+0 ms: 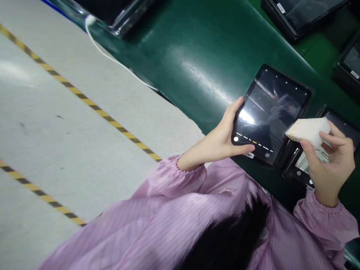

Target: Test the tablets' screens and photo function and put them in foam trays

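Note:
My left hand [229,138] grips the lower left corner of a black tablet [270,108], its thumb across the bottom edge and its fingers along the left side. A camera screen with a row of mode words is lit on the tablet. In my right hand [332,157] is a folded white wiping cloth [308,131], pinched between thumb and fingers just off the tablet's right edge. Beneath that hand lies a second tablet [300,165], also lit and partly hidden by the hand and cloth.
The green tabletop [197,48] carries more dark tablets [306,18], stacked at the upper right. Another dark device [104,11] stands at the upper left, with a white cable [112,60] running along the table's edge. Yellow-and-black tape [95,107] marks the pale floor.

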{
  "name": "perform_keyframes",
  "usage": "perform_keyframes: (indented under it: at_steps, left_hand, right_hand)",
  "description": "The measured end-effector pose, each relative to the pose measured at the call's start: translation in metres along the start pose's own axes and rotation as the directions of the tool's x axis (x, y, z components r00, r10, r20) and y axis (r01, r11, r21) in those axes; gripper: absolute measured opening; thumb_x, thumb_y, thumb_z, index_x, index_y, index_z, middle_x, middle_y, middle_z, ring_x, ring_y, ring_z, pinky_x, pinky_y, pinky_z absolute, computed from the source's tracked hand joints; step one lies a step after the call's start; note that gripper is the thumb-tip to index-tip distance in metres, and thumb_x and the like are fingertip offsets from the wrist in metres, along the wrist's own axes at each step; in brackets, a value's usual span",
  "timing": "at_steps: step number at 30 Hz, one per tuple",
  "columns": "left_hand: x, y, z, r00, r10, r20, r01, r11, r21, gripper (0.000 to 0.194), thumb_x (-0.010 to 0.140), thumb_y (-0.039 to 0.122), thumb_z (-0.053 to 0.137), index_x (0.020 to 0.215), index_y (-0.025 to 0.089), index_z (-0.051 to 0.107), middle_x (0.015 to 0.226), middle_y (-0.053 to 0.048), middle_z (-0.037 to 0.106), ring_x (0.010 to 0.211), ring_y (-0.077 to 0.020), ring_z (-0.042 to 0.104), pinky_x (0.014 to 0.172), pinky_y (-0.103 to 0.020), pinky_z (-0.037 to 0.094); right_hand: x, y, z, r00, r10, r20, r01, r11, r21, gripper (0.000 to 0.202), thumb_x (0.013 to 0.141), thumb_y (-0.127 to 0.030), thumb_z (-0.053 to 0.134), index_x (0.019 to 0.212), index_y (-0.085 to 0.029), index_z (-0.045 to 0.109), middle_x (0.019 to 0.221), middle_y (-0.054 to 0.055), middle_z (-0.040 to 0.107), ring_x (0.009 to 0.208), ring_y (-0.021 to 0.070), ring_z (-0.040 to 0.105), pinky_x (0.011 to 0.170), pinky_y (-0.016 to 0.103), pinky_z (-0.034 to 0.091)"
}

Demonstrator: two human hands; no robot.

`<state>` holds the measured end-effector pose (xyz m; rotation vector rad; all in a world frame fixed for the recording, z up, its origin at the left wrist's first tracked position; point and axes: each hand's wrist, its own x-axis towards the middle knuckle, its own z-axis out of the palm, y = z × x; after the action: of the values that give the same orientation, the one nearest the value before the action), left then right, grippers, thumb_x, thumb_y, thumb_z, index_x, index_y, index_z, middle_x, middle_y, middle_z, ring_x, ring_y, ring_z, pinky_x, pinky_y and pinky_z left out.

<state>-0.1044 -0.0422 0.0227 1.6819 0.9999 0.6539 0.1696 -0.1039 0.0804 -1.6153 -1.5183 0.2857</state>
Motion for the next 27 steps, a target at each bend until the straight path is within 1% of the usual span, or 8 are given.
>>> perform_keyframes:
  at_steps: [4,8,14,18,23,25,26,27]
  left_hand:
    - [0.0,-0.002,0.0,1.0,0.013,0.003,-0.013,1.0,0.007,0.118,0.089,0.058,0.081,0.173,0.031,0.004,0.182,-0.014,0.007,0.168,-0.0409,0.014,0.135,-0.062,0.023]
    - [0.0,-0.002,0.0,1.0,0.004,-0.001,-0.004,1.0,-0.001,0.115,0.088,0.059,0.081,0.173,0.031,0.008,0.181,-0.014,0.008,0.168,-0.0415,0.012,0.136,-0.062,0.021]
    - [0.001,-0.001,0.001,1.0,-0.005,-0.026,0.005,1.0,-0.003,0.119,0.085,0.059,0.084,0.173,0.031,0.009,0.181,-0.015,0.01,0.167,-0.0439,0.014,0.135,-0.065,0.022]
    - [0.0,-0.005,-0.001,1.0,-0.017,-0.005,0.016,0.998,-0.055,0.119,0.084,0.06,0.085,0.173,0.034,0.01,0.181,-0.013,0.013,0.166,-0.0437,0.019,0.133,-0.065,0.028]
    - [-0.001,-0.006,-0.009,0.999,-0.016,0.04,0.019,0.998,-0.055,0.121,0.083,0.057,0.087,0.173,0.035,0.009,0.182,-0.012,0.011,0.167,-0.0429,0.016,0.134,-0.064,0.025]
    - [0.0,-0.004,-0.012,0.997,-0.018,0.074,0.021,0.999,-0.033,0.121,0.082,0.056,0.088,0.173,0.036,0.011,0.182,-0.012,0.009,0.167,-0.0438,0.013,0.134,-0.066,0.023]
    - [0.0,-0.003,-0.014,0.996,-0.02,0.089,0.022,0.999,-0.023,0.121,0.082,0.056,0.089,0.173,0.036,0.011,0.182,-0.011,0.008,0.168,-0.0443,0.011,0.134,-0.067,0.023]
    - [0.0,-0.003,-0.015,0.995,-0.02,0.1,0.022,1.0,-0.016,0.122,0.081,0.056,0.089,0.173,0.037,0.011,0.182,-0.011,0.007,0.168,-0.0447,0.009,0.134,-0.067,0.023]
  right_hand:
    - [0.0,-0.001,0.0,1.0,-0.004,0.002,0.004,1.0,-0.009,0.034,0.081,-0.029,0.09,0.105,-0.021,0.067,0.138,0.015,0.07,0.135,0.0341,0.065,0.099,0.054,0.066]
    - [0.001,-0.002,-0.001,1.0,0.005,0.007,-0.005,0.999,-0.031,0.031,0.082,-0.029,0.09,0.102,-0.02,0.068,0.136,0.016,0.071,0.131,0.0344,0.067,0.094,0.053,0.069]
    - [0.002,-0.002,-0.002,1.0,-0.001,0.013,0.002,1.0,-0.031,0.031,0.082,-0.028,0.089,0.103,-0.019,0.068,0.136,0.016,0.071,0.13,0.0334,0.068,0.092,0.051,0.07]
    - [0.001,0.0,-0.002,1.0,-0.006,0.017,0.007,0.999,-0.033,0.031,0.082,-0.027,0.089,0.104,-0.02,0.068,0.137,0.016,0.071,0.133,0.0346,0.066,0.096,0.055,0.068]
    - [-0.002,-0.005,0.001,0.99,-0.133,0.039,0.135,0.988,-0.073,0.033,0.078,-0.021,0.091,0.103,-0.022,0.069,0.138,0.013,0.071,0.131,0.0366,0.067,0.099,0.06,0.065]
    - [-0.007,-0.004,-0.007,0.991,-0.13,-0.03,0.128,0.99,-0.052,0.038,0.074,-0.021,0.093,0.105,-0.023,0.071,0.132,0.013,0.074,0.126,0.0387,0.069,0.096,0.063,0.065]
    - [-0.012,-0.001,-0.017,0.993,-0.089,-0.08,0.087,0.996,-0.034,0.044,0.073,-0.022,0.094,0.11,-0.023,0.071,0.133,0.013,0.073,0.126,0.0403,0.069,0.096,0.065,0.064]
    - [-0.017,0.004,-0.031,0.993,-0.028,-0.118,0.027,1.0,-0.014,0.051,0.073,-0.025,0.094,0.117,-0.024,0.07,0.138,0.013,0.069,0.131,0.0422,0.065,0.099,0.069,0.062]
